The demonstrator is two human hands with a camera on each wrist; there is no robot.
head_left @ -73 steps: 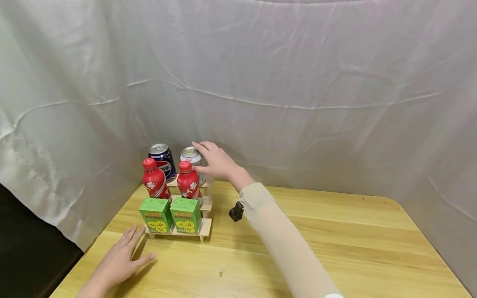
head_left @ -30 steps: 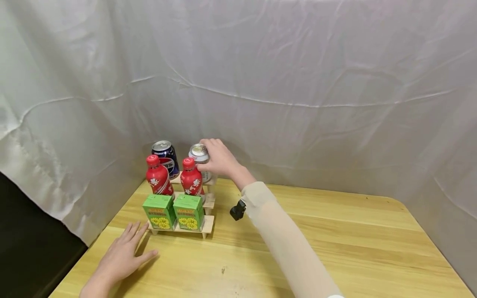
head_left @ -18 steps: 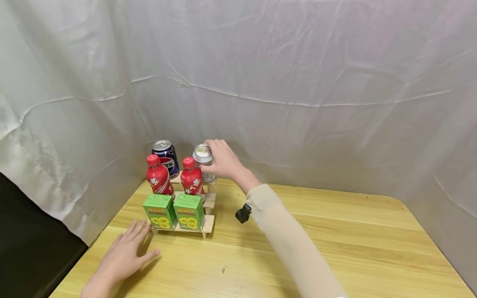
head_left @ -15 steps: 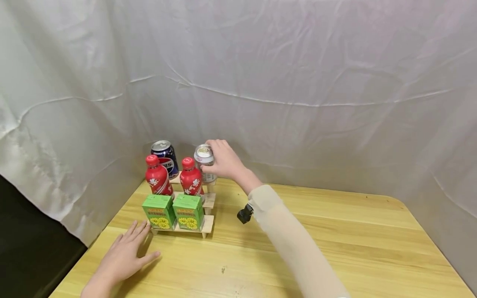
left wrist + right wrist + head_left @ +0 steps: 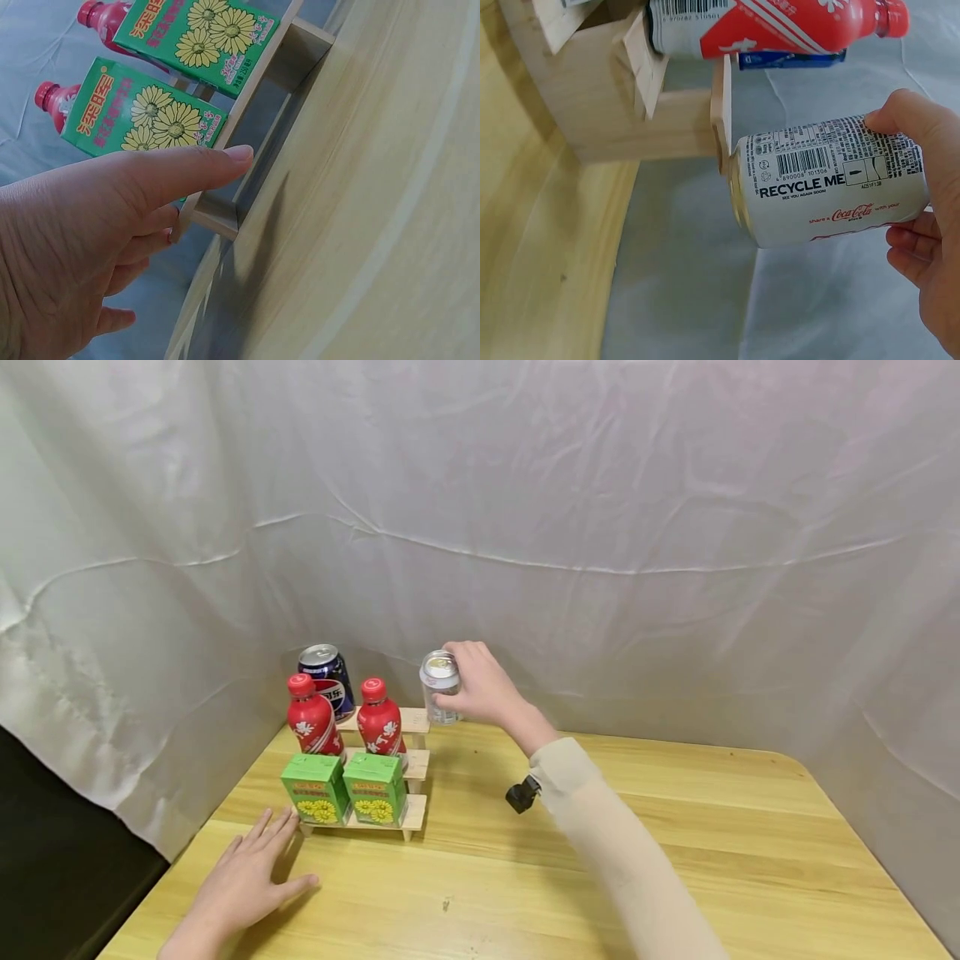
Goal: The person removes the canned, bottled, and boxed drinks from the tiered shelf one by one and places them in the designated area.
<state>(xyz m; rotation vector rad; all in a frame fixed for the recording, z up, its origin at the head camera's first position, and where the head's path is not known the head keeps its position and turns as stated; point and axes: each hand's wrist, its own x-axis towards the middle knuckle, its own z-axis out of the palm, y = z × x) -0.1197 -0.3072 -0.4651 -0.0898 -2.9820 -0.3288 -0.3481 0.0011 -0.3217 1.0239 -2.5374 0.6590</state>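
My right hand (image 5: 487, 687) grips a white and silver Coca-Cola can (image 5: 829, 184) near its top. In the head view the can hangs upright just past the right end of the top step of a three-step wooden rack (image 5: 415, 720). My left hand (image 5: 243, 878) has its fingers stretched out, the fingertips at the rack's front left corner; the left wrist view shows them by the lowest step's end. Two green drink cartons (image 5: 377, 789) with yellow flowers stand on the lowest step. Behind them, two red bottles (image 5: 381, 725) stand on the middle step.
A dark blue cola can (image 5: 330, 681) stands at the left of the rack's top step. The rack stands on a wooden table (image 5: 637, 827), near the left edge. Grey cloth (image 5: 600, 527) hangs behind and at both sides. A small black device (image 5: 522, 794) sits at my right wrist.
My right hand has closed round the white can and carried it rightward off the top step, baring the step's right part. My left hand has stayed almost where it was.
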